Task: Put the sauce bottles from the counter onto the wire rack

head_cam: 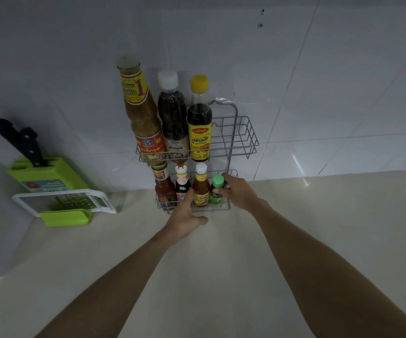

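A two-tier grey wire rack point(244, 132) hangs on the tiled wall. Its upper shelf holds three tall bottles: a yellow-brown sauce point(141, 113), a dark bottle with a white cap point(172, 113) and a dark one with a yellow cap point(199, 120). The lower shelf holds several small bottles; the rightmost is a green-capped bottle point(216, 191). My right hand point(238, 191) is wrapped around that green-capped bottle. My left hand point(185, 215) rests against the lower shelf's front, fingers touching the bottles there, holding nothing.
A green knife block point(48, 174) with black-handled knives stands at the left against the wall. A white and green grater point(63, 206) lies in front of it. The beige counter point(319, 228) stretches below the rack.
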Tool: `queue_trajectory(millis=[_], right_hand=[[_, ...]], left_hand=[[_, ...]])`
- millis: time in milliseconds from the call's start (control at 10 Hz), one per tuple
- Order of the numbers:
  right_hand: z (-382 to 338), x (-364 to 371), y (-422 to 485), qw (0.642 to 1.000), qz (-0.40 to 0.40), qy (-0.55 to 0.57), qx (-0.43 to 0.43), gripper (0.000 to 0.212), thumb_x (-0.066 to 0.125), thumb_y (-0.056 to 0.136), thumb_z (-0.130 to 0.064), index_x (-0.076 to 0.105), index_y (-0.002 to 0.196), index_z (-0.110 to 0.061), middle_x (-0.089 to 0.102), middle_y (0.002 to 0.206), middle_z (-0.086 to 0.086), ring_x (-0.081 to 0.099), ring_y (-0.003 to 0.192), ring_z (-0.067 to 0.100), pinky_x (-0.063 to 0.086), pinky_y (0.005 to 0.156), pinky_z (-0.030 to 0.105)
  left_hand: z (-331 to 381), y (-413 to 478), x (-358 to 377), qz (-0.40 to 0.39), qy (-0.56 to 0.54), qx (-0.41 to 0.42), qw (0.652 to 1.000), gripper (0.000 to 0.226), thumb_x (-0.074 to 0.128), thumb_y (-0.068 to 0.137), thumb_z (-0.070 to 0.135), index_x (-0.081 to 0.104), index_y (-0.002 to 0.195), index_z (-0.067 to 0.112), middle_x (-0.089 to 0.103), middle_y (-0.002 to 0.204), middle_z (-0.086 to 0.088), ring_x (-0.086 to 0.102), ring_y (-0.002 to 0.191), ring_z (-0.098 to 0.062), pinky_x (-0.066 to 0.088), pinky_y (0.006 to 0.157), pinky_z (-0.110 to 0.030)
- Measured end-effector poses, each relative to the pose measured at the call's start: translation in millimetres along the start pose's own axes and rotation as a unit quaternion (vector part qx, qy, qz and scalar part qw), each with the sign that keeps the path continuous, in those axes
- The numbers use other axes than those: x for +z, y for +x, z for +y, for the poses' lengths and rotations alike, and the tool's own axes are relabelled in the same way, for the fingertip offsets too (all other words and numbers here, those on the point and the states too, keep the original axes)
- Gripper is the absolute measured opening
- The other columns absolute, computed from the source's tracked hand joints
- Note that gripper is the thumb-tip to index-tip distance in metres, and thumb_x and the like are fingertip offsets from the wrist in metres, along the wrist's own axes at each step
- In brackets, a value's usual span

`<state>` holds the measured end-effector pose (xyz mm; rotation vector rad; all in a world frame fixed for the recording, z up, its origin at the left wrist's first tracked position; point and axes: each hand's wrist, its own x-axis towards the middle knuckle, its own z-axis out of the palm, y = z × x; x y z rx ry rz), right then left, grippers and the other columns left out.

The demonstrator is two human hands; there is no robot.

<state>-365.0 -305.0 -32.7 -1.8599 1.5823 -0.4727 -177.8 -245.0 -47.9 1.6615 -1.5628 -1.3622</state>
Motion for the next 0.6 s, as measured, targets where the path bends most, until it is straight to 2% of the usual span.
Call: queue_trajectory(millis=[100,200,300,400,500,600], right_hand=[[0,3,1,1.000,-0.003,-0.002,0.015,0.039,0.065,0.089,-0.033,0.051,0.114,-0.005,0.065,0.109,0.017,0.059,0.100,0.034,0.046,0.082,0.039],[-7,5,-7,0.999,-0.010,-0.013,0.034,0.047,0.068,0.086,-0.030,0.046,0.121,-0.007,0.062,0.116,0.017,0.057,0.107,0.035,0.047,0.084,0.041],[-9,12,-23,0.999,0.013,-0.024,0.043,0.078,0.069,0.082,-0.019,0.024,0.144,-0.006,0.046,0.141,0.019,0.042,0.129,0.037,0.042,0.101,0.045],[-18,11,-52,0.998,0.042,-0.031,0.045,0.076,0.064,0.085,-0.012,0.019,0.146,-0.003,0.035,0.147,0.020,0.032,0.136,0.037,0.036,0.107,0.045],[-24,4,-80,0.997,0.040,-0.066,0.010,0.064,0.063,0.086,-0.019,0.032,0.139,-0.002,0.042,0.140,0.019,0.034,0.132,0.034,0.034,0.104,0.038],[-33,-6,-101,0.993,0.030,-0.118,-0.001,0.070,0.063,0.085,-0.041,0.035,0.139,-0.005,0.041,0.144,0.015,0.029,0.139,0.034,0.023,0.115,0.039]], left_hand=[[-1,0,2,0.003,-0.006,0.005,1.000,0.103,0.074,0.075,0.004,0.010,0.153,0.020,0.029,0.154,0.006,0.029,0.141,-0.013,0.028,0.106,-0.022],[3,-4,2,0.006,-0.003,0.007,1.000,0.101,0.073,0.076,0.003,0.011,0.153,0.020,0.030,0.152,0.006,0.029,0.140,-0.012,0.027,0.101,-0.018],[6,-12,-1,0.010,0.013,0.023,1.000,0.094,0.070,0.078,0.001,0.016,0.153,0.020,0.034,0.151,0.004,0.030,0.139,-0.013,0.028,0.101,-0.019],[13,-33,-10,0.026,0.069,0.046,0.996,0.078,0.062,0.083,-0.002,0.025,0.149,0.018,0.039,0.146,-0.001,0.034,0.136,-0.015,0.027,0.100,-0.017],[18,-54,-20,0.048,0.185,0.064,0.979,0.072,0.058,0.088,0.011,0.021,0.150,0.016,0.024,0.157,-0.009,0.020,0.146,-0.031,0.021,0.112,-0.028],[23,-70,-33,0.055,0.330,0.011,0.942,0.073,0.043,0.096,0.034,0.004,0.153,0.014,-0.004,0.163,-0.007,-0.010,0.149,-0.025,-0.002,0.119,-0.045]])
